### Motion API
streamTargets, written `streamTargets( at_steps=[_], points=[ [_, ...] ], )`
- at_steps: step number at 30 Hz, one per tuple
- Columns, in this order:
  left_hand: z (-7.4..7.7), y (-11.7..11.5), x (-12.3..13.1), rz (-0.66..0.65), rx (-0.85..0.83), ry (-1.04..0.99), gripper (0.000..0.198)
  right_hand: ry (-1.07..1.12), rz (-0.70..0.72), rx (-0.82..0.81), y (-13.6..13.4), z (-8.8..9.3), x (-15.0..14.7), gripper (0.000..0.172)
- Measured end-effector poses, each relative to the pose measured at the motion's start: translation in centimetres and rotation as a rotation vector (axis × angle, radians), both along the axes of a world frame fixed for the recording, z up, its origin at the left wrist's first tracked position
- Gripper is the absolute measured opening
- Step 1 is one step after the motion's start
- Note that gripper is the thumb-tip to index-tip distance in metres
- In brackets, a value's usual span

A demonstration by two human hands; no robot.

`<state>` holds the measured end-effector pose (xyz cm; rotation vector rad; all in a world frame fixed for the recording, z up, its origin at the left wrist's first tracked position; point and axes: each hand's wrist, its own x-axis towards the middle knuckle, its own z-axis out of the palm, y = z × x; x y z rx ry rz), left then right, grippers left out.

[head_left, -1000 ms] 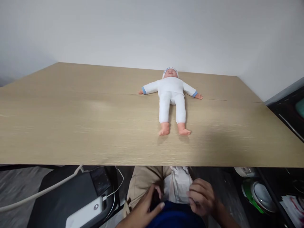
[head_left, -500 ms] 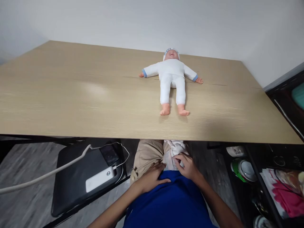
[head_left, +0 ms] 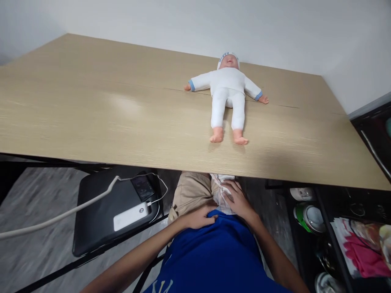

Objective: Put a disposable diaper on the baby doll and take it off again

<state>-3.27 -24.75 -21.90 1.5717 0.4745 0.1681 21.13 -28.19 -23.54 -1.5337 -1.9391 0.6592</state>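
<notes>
A baby doll [head_left: 228, 81] in a white suit with blue cuffs and a printed white cap lies on its back on the wooden table [head_left: 122, 130], arms spread, feet toward me. Both my hands are below the table's front edge, in my lap. My left hand [head_left: 200, 216] rests on my shorts [head_left: 192, 189] by the hem of my blue shirt, thumb apart and some fingertips hidden. My right hand [head_left: 240, 199] lies with fingers spread over a crumpled, thin white item [head_left: 224, 203] on my thigh. I cannot make out its kind.
To the left, a black seat [head_left: 100, 215] holds a white power bank [head_left: 131, 217], a phone [head_left: 143, 187] and cables. On the right stands a dark shelf with a green-and-white container [head_left: 310, 217] and pink cloth [head_left: 365, 254]. A white wall [head_left: 195, 24] closes off the table's back.
My view has shifted and tilted slightly. My right hand has flattened its fingers over the white item, from a more bent grasp. My left hand stays in my lap; the doll has not moved.
</notes>
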Motion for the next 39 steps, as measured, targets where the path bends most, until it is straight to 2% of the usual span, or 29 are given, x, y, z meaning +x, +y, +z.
streamTargets(
  at_steps=[6, 13, 19, 24, 28, 33, 39],
  points=[
    [0.1, 1.0, 0.2, -0.019, -0.072, -0.005, 0.030, -0.080, 0.026, -0.124, 0.3, -0.7, 0.8, 0.032],
    [0.0, 1.7, 0.2, -0.005, -0.057, 0.047, 0.042, 0.023, 0.017, -0.092, 0.3, -1.3, 1.0, 0.031],
    [-0.4, 2.5, -2.2, 0.071, -0.026, 0.131, 0.050, 0.054, 0.010, -0.060, -0.2, -2.0, 1.1, 0.033],
    [-1.0, 3.3, -4.0, -0.009, -0.040, 0.145, 0.056, 0.042, 0.002, -0.029, -0.3, -2.5, 1.1, 0.034],
    [-1.6, 3.9, -2.9, -0.079, -0.020, 0.146, 0.048, 0.037, -0.020, -0.006, -0.2, -2.9, 1.1, 0.035],
    [-2.4, 4.4, -1.0, -0.097, 0.068, 0.178, 0.034, 0.039, -0.059, 0.013, 0.0, -3.5, 0.9, 0.033],
    [-3.3, 3.9, -0.3, -0.049, 0.155, 0.252, 0.038, 0.037, -0.088, 0.026, 0.0, -4.0, 0.8, 0.031]
  ],
)
